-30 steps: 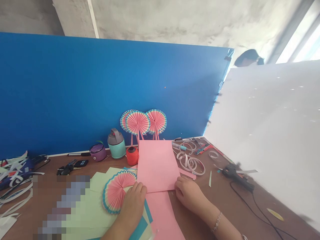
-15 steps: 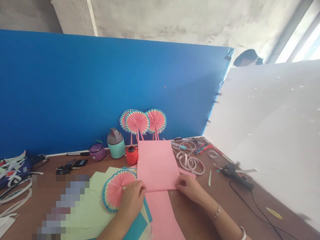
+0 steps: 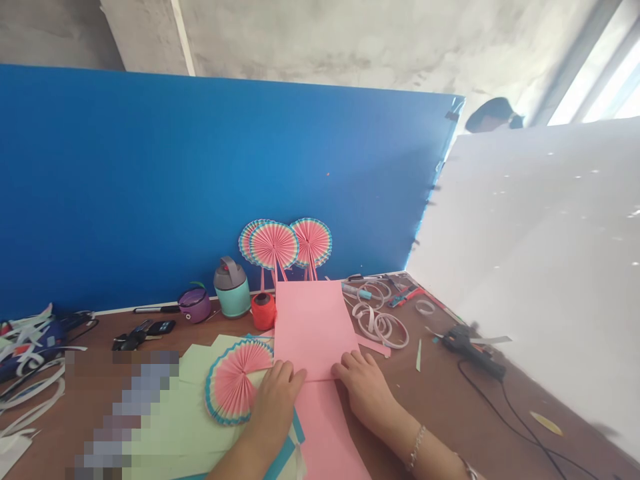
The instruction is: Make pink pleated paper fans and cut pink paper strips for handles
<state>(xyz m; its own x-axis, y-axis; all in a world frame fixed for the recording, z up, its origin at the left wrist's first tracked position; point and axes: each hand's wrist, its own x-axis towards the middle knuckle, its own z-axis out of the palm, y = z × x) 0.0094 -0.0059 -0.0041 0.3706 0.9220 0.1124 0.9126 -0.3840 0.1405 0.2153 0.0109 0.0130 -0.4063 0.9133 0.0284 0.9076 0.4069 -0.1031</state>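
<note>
The left hand [image 3: 276, 395] and the right hand [image 3: 366, 385] keep their fingers at the near edge of one upper pink sheet [image 3: 315, 327], mid-counter [image 3: 440, 403], whether pinching I cannot tell, with one paper fan [image 3: 231, 383] beside the left and room between the right and one glue gun [image 3: 473, 353].

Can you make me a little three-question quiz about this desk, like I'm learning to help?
1. True or false: the turquoise flask with a grey lid stands left of the small red container.

2. What colour is the outer edge of the round pleated pink paper fan lying on the pale green paper sheets?
A) black
B) blue
C) red

3. What do the left hand and right hand both rest on?

Key: 1. True. 2. B. 3. The flat pink paper.
</note>
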